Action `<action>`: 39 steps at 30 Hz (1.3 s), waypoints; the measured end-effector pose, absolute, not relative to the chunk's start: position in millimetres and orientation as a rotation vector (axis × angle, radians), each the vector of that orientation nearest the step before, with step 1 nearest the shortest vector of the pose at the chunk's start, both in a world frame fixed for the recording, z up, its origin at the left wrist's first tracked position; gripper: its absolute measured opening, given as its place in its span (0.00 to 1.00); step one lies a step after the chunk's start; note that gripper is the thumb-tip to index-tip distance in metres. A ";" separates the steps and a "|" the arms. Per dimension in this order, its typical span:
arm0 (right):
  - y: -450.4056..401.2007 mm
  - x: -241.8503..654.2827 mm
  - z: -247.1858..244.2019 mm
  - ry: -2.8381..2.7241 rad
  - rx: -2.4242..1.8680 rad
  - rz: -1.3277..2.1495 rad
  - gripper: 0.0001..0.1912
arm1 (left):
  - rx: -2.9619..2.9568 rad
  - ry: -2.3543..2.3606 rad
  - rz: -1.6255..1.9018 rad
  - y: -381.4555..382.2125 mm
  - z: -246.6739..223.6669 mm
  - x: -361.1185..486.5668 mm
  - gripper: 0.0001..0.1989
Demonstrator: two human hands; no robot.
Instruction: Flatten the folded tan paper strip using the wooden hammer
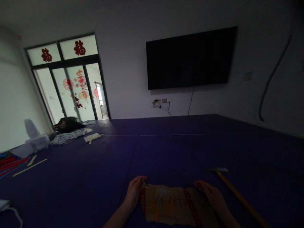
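Note:
A worn brown piece of cardboard (168,202) with red printed strips and dark marks lies low in the middle of the head view, its bottom edge ragged. My left hand (136,189) grips it at the upper left corner. At the right end, my right hand (210,192) has its fingers closed around the edge, partly hiding that side. A hammer (237,193) with a wooden handle and metal head rests on the dark purple surface (95,183), just right of my right hand and apart from it.
On the far left lie a black bag (68,124), patterned plastic wrapping (68,136), a small pale packet (92,137), yellow strips (30,167) and red pieces (11,164). A white cable (16,211) is at the near left. A television (192,60) hangs on the wall.

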State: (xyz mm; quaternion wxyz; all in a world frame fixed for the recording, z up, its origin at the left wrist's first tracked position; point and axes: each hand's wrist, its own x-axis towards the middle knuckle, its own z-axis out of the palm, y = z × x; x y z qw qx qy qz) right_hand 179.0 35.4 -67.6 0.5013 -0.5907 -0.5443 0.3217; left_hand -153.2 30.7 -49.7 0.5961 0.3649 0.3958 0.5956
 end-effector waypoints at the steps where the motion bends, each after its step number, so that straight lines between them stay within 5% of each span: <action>1: 35.0 178.6 -67.1 -1.311 -1.423 0.781 0.15 | 0.882 0.960 1.365 30.5 -49.6 -152.7 0.11; 32: 33.7 177.1 -66.0 -1.291 -1.425 0.811 0.16 | 1.120 1.098 1.292 29.2 -49.7 -152.9 0.10; 39: 31.2 175.4 -62.6 -1.321 -1.447 0.799 0.18 | 1.262 1.224 1.213 31.7 -54.6 -155.2 0.18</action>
